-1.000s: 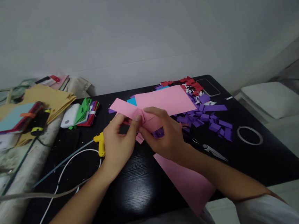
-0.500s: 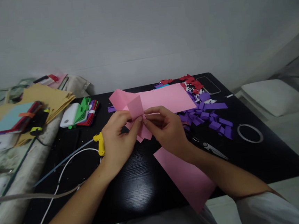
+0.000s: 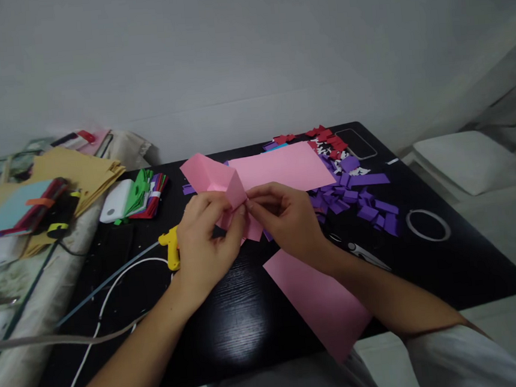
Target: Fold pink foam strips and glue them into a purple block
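Above the black table, a folded pink paper piece (image 3: 209, 175) with raised flaps is pinched between both hands. My left hand (image 3: 207, 237) is closed on it, thumb and fingers gripping the near flap. Against the same flap's right edge, the thumb and fingertips of my right hand (image 3: 290, 221) are pressed together. The exact spot the fingertips meet is partly hidden. Behind the hands lies a flat pink sheet (image 3: 283, 167). Another pink sheet (image 3: 319, 302) lies under my right forearm and hangs over the front edge.
Purple paper scraps (image 3: 348, 194) and red scraps (image 3: 330, 139) are heaped at the right, near scissors (image 3: 367, 256) and a clear ring (image 3: 427, 225). A yellow glue gun (image 3: 170, 247) with a glue stick and white cord (image 3: 112, 284) lies left. Bundled green strips (image 3: 143, 191) sit farther back.
The folded pink paper has tilted, its near flap now angled and its left flaps opened more to view. Both hands keep their grip. The whole view has shifted slightly.
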`<state>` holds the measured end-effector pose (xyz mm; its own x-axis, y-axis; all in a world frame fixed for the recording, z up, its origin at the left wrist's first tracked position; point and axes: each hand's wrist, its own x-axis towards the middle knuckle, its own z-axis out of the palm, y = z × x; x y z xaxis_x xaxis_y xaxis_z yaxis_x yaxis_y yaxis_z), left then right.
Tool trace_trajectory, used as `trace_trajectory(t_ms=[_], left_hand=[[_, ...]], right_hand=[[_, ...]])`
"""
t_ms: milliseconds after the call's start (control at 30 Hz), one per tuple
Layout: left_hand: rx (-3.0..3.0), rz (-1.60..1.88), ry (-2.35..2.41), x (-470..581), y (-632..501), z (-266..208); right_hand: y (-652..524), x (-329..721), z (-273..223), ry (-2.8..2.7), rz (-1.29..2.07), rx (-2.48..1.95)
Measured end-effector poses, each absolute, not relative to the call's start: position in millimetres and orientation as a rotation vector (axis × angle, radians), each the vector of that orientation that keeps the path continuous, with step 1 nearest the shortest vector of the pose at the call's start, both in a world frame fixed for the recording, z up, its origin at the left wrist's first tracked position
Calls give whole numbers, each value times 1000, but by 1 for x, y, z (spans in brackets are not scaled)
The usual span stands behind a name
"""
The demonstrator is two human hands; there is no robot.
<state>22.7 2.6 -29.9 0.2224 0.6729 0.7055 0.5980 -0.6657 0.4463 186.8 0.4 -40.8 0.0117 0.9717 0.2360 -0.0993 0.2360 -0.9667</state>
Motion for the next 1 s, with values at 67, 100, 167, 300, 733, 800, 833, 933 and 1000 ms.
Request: trace_trajectory(t_ms=[67, 100, 167, 300, 733, 800, 833, 933, 1000], left_hand=[[2471, 1477, 1267, 23, 2, -31], [2512, 1489, 1277, 23, 1, -32], [2590, 1517, 1288, 24, 1, -34], [2720, 1494, 1319, 26, 0, -37], [2781, 1071, 1360, 31, -8, -34], [2803, 1118, 1207, 28, -10, -30], [2797, 1187, 1106, 26, -11, -27], [2648, 1528, 979, 18, -11, -20], [2451, 1749, 1156, 11, -7, -17]], right_hand=[[1, 187, -41, -1237, 1082, -968], [1, 188, -40, -1229, 1089, -971], [2, 189, -38, -1211, 1123, -974], [3, 194, -30, -1174, 1253, -930], [8, 190, -34, -1191, 1187, -858], [12, 195, -36, -1179, 1105, -911], [14, 198, -35, -1179, 1055, -950], [19, 208, -32, -1202, 921, -1062], [19, 211, -30, -1227, 889, -1082]])
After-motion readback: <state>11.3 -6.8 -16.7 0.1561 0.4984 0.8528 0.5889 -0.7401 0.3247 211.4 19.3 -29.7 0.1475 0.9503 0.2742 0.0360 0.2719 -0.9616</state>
